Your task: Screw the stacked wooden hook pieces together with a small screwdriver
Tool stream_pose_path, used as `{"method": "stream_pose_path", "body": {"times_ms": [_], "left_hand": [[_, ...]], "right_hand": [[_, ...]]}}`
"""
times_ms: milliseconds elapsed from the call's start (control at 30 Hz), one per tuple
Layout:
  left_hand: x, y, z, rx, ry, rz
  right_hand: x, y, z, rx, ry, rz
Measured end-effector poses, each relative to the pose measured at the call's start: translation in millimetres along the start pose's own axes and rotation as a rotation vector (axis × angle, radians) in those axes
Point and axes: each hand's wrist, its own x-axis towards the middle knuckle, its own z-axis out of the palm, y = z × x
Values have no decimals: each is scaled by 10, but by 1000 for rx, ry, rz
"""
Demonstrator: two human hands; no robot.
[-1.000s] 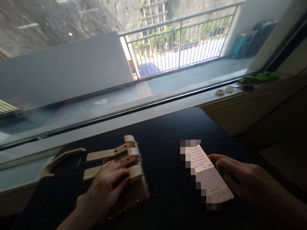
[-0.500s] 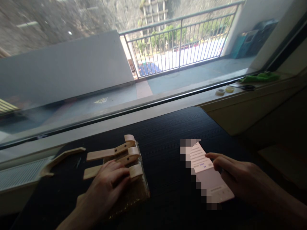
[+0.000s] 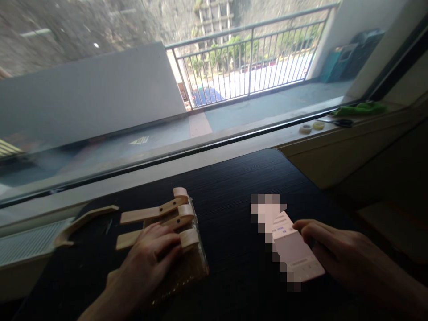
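My left hand [image 3: 147, 263] lies flat, fingers spread, on a clear plastic packet [image 3: 187, 267] and on several curved wooden pieces [image 3: 157, 213] stacked on it, on a black table [image 3: 234, 187]. My right hand [image 3: 337, 254] rests beside a phone [image 3: 296, 256] lying on the table. Its fingers are curled, with the thumb and forefinger touching the phone's right edge. The phone's screen is lit and partly blurred out.
One more curved wooden piece [image 3: 83, 220] lies at the table's left edge. A window ledge runs behind the table. On its right end are two tape rolls [image 3: 310, 127], scissors [image 3: 337, 121] and something green [image 3: 361, 108]. A vent grille [image 3: 26, 243] is at left.
The page on the phone's screen has scrolled, and my right thumb has shifted slightly along the phone's edge. My left hand has stayed still on the wooden pieces.
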Motion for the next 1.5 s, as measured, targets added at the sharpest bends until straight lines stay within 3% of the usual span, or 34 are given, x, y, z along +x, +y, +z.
{"method": "stream_pose_path", "body": {"times_ms": [100, 333, 633, 967, 1200, 1500], "left_hand": [[5, 7, -7, -7, -1, 4], [16, 29, -26, -32, -7, -18], [7, -7, 0, 0, 24, 22], [10, 2, -8, -16, -1, 10], [14, 23, -29, -34, -12, -1], [6, 5, -12, -26, 4, -1]], "right_hand": [[1, -2, -3, 3, -51, -44], [30, 35, 43, -65, -26, -75], [80, 54, 104, -100, -80, -59], [51, 44, 97, -45, -22, -54], [226, 95, 138, -41, -19, -52], [170, 63, 23, 26, -24, -39]]}}
